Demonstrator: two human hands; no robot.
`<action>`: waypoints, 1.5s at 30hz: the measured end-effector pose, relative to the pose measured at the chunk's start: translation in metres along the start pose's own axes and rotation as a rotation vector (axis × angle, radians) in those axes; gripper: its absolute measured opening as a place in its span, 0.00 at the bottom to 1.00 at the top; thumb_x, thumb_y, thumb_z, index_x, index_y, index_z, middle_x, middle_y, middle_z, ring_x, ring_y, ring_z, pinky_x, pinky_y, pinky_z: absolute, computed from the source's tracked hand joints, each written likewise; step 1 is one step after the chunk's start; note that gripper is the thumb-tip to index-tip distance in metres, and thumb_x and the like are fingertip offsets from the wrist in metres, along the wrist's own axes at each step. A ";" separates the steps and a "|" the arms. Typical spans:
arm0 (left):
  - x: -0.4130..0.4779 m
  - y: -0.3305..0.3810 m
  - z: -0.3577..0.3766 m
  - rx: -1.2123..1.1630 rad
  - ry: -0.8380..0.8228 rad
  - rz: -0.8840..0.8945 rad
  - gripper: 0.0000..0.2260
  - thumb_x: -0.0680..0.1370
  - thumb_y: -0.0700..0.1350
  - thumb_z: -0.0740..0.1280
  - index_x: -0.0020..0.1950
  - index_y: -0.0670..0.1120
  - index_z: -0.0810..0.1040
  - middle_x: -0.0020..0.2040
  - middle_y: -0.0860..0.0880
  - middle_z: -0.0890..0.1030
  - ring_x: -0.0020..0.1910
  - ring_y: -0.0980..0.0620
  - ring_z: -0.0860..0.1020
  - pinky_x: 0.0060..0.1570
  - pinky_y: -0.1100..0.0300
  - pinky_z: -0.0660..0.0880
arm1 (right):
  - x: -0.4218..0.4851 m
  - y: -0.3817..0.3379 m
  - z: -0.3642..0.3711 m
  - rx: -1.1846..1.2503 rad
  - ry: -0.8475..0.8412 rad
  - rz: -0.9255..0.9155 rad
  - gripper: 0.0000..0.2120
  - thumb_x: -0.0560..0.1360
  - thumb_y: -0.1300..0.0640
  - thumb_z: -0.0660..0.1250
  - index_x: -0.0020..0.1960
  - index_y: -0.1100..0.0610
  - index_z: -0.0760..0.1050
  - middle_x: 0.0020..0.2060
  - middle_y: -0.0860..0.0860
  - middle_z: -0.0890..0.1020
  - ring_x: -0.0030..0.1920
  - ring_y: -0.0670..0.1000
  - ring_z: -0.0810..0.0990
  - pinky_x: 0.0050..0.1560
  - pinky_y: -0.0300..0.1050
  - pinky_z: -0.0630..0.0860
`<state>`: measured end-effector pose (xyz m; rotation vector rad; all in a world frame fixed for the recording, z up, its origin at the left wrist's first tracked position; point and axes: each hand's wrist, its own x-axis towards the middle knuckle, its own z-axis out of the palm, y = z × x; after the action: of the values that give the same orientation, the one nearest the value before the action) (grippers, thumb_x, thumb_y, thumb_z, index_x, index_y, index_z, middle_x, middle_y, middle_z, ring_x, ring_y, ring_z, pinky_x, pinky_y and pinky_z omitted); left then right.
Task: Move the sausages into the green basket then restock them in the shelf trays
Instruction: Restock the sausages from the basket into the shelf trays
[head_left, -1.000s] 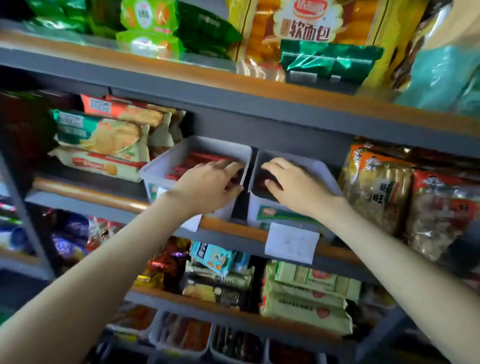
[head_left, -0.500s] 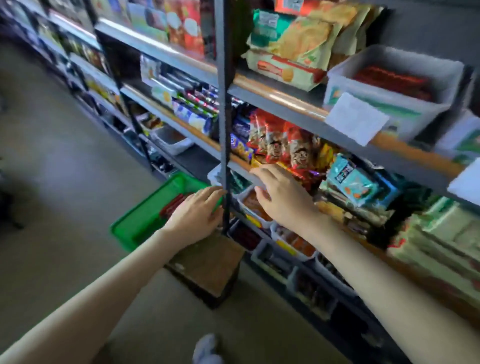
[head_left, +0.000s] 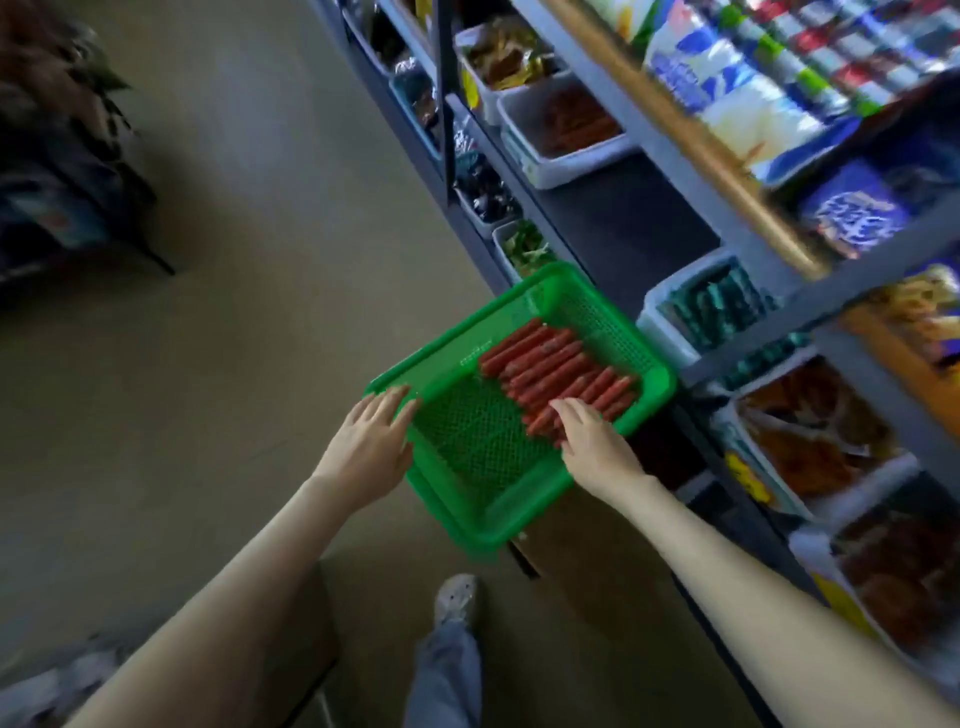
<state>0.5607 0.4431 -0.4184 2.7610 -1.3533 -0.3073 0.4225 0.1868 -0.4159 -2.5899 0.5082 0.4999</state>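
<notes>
A green mesh basket (head_left: 519, 296) sits low beside the shelving, on a brown box (head_left: 587, 551). Several red sausages (head_left: 550, 364) lie side by side in its right half; the left half shows bare mesh. My left hand (head_left: 369, 447) rests with straight fingers on the basket's left rim. My right hand (head_left: 592, 441) reaches into the basket, and its fingertips touch the near ends of the sausages. On the shelf behind, a white tray (head_left: 571, 166) holds more red sticks.
Grey shelving (head_left: 623, 223) runs along the right, packed with white trays of snacks and bags. A dark chair or rack (head_left: 62, 156) stands at the far left on the beige floor. My foot (head_left: 456, 597) is just below the basket.
The view swung from the upper shelf trays down to the floor. Both hands left the trays and dropped to the green basket, the left to its rim and the right onto the sausages.
</notes>
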 end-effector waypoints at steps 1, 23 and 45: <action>0.016 -0.016 0.016 0.005 -0.013 -0.005 0.33 0.64 0.43 0.78 0.67 0.38 0.73 0.66 0.35 0.73 0.62 0.36 0.75 0.63 0.41 0.68 | 0.028 0.004 0.014 0.013 -0.022 0.023 0.25 0.79 0.61 0.60 0.75 0.57 0.58 0.73 0.53 0.63 0.73 0.52 0.60 0.71 0.45 0.59; 0.132 -0.035 0.153 0.050 0.004 -0.022 0.32 0.67 0.64 0.61 0.66 0.48 0.76 0.77 0.42 0.54 0.73 0.37 0.53 0.67 0.37 0.46 | 0.211 0.066 0.075 -0.650 -0.093 -0.265 0.23 0.67 0.64 0.62 0.63 0.63 0.70 0.48 0.58 0.80 0.51 0.60 0.78 0.54 0.51 0.72; 0.064 0.294 -0.138 -0.129 0.476 0.653 0.16 0.76 0.48 0.61 0.59 0.40 0.68 0.42 0.43 0.80 0.38 0.43 0.80 0.37 0.52 0.77 | -0.185 0.069 -0.153 -0.678 0.719 -0.058 0.06 0.71 0.64 0.55 0.46 0.58 0.68 0.33 0.53 0.77 0.34 0.55 0.79 0.35 0.46 0.74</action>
<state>0.3976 0.2059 -0.2542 1.9492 -1.8683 0.2675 0.2721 0.1027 -0.2347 -3.4090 0.5453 -0.3897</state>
